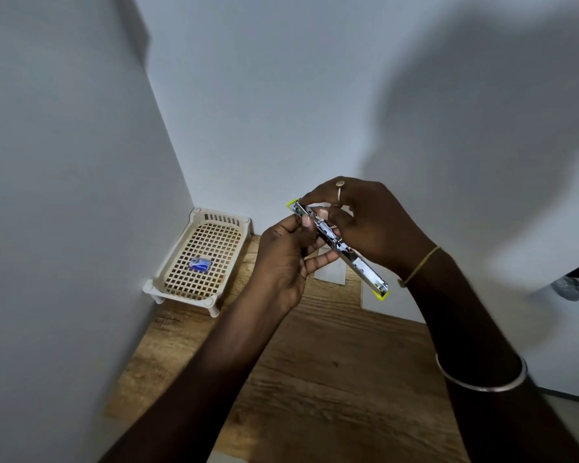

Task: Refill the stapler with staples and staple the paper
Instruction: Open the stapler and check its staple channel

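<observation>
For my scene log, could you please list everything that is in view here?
stapler: one, silver with yellow-green ends, seemingly opened out straight, held above the table
staple box: one, blue and white, in the tray
tray: one, cream lattice, on the table in the wall corner
paper: two white sheets, on the table behind the hands
table: one, brown wood
dark object: one, right edge, cannot tell what
ring: one, right finger
thread: one, yellowish, right wrist
bangle: one, silver, right forearm
left hand: pinches the stapler
right hand: holds the stapler from above
</observation>
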A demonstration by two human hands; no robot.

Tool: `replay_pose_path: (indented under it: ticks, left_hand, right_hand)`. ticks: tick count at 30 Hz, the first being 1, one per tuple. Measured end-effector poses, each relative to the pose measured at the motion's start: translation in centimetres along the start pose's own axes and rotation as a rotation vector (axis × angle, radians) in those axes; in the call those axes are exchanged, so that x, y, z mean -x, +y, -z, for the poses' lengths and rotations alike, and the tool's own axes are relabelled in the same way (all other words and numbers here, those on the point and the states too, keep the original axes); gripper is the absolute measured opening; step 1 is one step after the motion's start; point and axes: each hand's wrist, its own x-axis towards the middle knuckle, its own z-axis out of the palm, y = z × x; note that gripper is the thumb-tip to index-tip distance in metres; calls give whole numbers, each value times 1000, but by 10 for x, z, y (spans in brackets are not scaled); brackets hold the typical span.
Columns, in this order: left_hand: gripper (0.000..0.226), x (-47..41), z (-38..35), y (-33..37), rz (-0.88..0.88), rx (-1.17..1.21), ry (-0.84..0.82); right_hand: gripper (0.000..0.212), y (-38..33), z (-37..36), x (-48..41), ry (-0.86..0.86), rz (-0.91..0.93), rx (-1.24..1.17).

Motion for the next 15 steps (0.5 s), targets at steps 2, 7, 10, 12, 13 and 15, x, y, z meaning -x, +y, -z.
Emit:
replay_pose_path:
  ticks: [2, 7, 10, 12, 13, 15]
  left_hand:
    - [24, 1, 0, -1, 8, -18, -2]
    - [28, 3, 1, -2, 27, -30, 2]
    - [30, 4, 1, -4, 39, -47, 0]
    - [32, 4, 2, -5, 45, -60, -12]
    - [35, 5, 3, -6, 50, -61, -15]
    - [36, 4, 5, -7, 53, -59, -20]
  right_hand:
    - [48, -1, 1, 0, -14, -26, 22]
    - [46, 0, -1, -2, -95, -91, 65]
    - [33, 1, -2, -2, -138, -115, 36]
    - [33, 2, -2, -3, -165, -115, 31]
    - [33, 2, -2, -2, -176, -118, 29]
    - [30, 2, -3, -2, -188, -120, 32]
